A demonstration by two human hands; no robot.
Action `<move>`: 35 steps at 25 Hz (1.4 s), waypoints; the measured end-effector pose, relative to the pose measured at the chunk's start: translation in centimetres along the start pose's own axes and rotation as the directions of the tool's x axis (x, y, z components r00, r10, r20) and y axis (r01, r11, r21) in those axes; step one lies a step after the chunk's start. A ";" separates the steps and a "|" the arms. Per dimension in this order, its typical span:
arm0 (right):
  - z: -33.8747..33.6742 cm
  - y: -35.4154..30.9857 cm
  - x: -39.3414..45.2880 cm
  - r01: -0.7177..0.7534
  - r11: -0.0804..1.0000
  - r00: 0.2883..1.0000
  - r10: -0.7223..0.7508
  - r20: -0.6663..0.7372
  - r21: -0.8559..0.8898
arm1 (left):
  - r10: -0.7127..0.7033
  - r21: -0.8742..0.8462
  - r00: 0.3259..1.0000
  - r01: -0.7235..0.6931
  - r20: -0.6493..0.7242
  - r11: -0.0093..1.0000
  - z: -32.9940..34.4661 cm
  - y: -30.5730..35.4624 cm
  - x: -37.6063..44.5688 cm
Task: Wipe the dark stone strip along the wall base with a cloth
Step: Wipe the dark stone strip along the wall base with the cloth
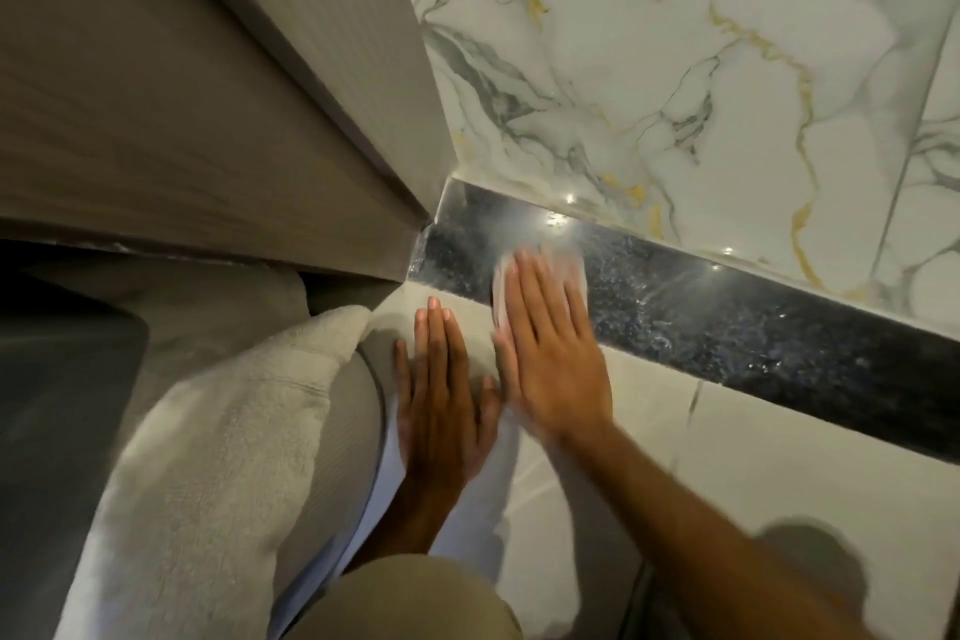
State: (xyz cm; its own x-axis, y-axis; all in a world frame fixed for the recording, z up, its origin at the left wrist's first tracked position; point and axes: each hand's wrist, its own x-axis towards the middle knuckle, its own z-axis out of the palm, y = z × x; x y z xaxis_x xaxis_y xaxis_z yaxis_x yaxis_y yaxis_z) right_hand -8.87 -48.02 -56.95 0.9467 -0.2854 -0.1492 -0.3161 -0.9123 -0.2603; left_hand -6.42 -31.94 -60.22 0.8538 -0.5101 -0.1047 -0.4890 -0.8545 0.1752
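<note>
A dark speckled stone strip [727, 322] runs diagonally along the base of the marbled wall, from the corner at centre down to the right edge. My right hand [550, 348] lies flat with its fingers on a thin pale cloth [576, 270], pressing it onto the strip near the left end; the hand is motion-blurred. My left hand [441, 395] rests flat on the pale floor tile just left of the right hand, fingers together, holding nothing.
White marble wall tiles [675, 68] with grey and gold veins rise above the strip. A ribbed brown-grey door or panel [182, 94] closes the corner on the left. A fluffy white towel [218, 431] and a grey mat [343, 431] lie beside my knee.
</note>
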 end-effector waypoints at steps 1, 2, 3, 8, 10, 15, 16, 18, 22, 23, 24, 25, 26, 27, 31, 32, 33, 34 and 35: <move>-0.2 0.8 -3.8 -0.008 1.000 1.000 0.008 0.011 -0.007 | 0.016 0.002 1.000 -0.016 0.014 1.000 -0.1 0.1 0.0; 0.0 2.0 -5.6 -0.013 1.000 1.000 0.014 0.020 -0.010 | 0.038 -0.003 0.999 -0.038 0.021 0.999 0.1 0.1 -0.1; 0.0 3.3 -5.1 -0.029 1.000 0.999 0.029 0.026 0.004 | 0.068 -0.008 0.997 -0.068 0.019 0.998 0.3 0.3 -0.3; -0.4 4.2 4.6 -0.214 0.977 0.974 0.214 -0.077 0.018 | 0.179 -0.022 0.984 -0.179 -0.023 0.984 2.1 1.6 -0.6; 0.8 3.9 -1.5 -0.118 0.993 0.992 0.118 -0.037 -0.013 | 0.189 -0.018 0.982 -0.189 -0.014 0.982 1.6 1.6 -0.3; 0.2 6.8 -10.8 -0.386 0.921 0.922 0.385 -0.036 -0.043 | 0.224 -0.024 0.974 -0.224 0.031 0.974 0.7 2.1 -0.1; 0.1 7.5 -7.9 -0.456 0.890 0.887 0.453 -0.086 -0.020 | 0.235 -0.008 0.971 -0.235 0.034 0.972 0.8 2.0 -0.1; -0.3 8.3 -1.6 -0.481 0.876 0.866 0.481 -0.133 0.036 | 0.262 0.017 0.964 -0.263 0.034 0.965 1.0 1.9 0.2; 0.6 6.7 -3.1 -0.334 0.941 0.929 0.337 -0.154 0.046 | 0.366 0.019 0.929 -0.367 0.056 0.930 1.0 4.0 0.9; 0.5 6.1 -6.4 -0.356 0.933 0.923 0.360 -0.135 0.052 | 0.401 0.023 0.914 -0.403 0.066 0.915 0.8 4.7 1.0; 0.0 6.1 -9.6 -0.412 0.908 0.903 0.418 -0.104 0.075 | 0.426 0.027 0.901 -0.429 0.078 0.903 0.7 5.2 1.0; -0.2 6.8 -11.6 -0.470 0.880 0.876 0.475 -0.086 0.071 | 0.434 0.030 0.897 -0.438 0.088 0.899 0.6 5.5 1.1; -0.5 7.9 -11.7 -0.522 0.850 0.845 0.526 -0.091 0.068 | 0.433 0.028 0.897 -0.437 0.094 0.899 0.5 5.6 1.1; -1.1 9.3 -10.1 -0.575 0.816 0.807 0.578 -0.121 0.062 | 0.430 0.026 0.898 -0.434 0.096 0.900 0.5 5.5 1.1; -1.5 10.3 0.9 -0.633 0.772 0.743 0.624 -0.240 0.048 | 0.435 0.066 0.897 -0.440 0.080 0.896 1.3 5.2 1.1; -0.8 9.0 0.4 -0.542 0.838 0.806 0.539 -0.244 0.059 | 0.432 0.077 0.898 -0.438 0.077 0.896 1.3 5.4 1.0; -0.2 7.9 -1.7 -0.437 0.897 0.870 0.440 -0.224 0.063 | 0.429 0.091 0.900 -0.434 0.072 0.896 1.1 5.7 0.9; 0.0 7.4 -5.3 -0.384 0.921 0.901 0.391 -0.190 0.070 | 0.433 0.094 0.898 -0.439 0.072 0.894 0.8 6.1 0.9; 0.0 7.9 -9.2 -0.400 0.914 0.897 0.406 -0.174 0.073 | 0.449 0.082 0.890 -0.454 0.080 0.887 0.7 6.7 0.9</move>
State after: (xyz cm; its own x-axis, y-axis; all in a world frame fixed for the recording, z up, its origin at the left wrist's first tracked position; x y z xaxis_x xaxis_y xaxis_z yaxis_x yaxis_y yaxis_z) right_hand -20.09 -52.59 -57.66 0.7316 -0.6777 -0.0734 -0.6717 -0.6983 -0.2474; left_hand -9.06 -38.17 -59.83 0.5262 -0.8453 -0.0929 -0.8364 -0.5342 0.1226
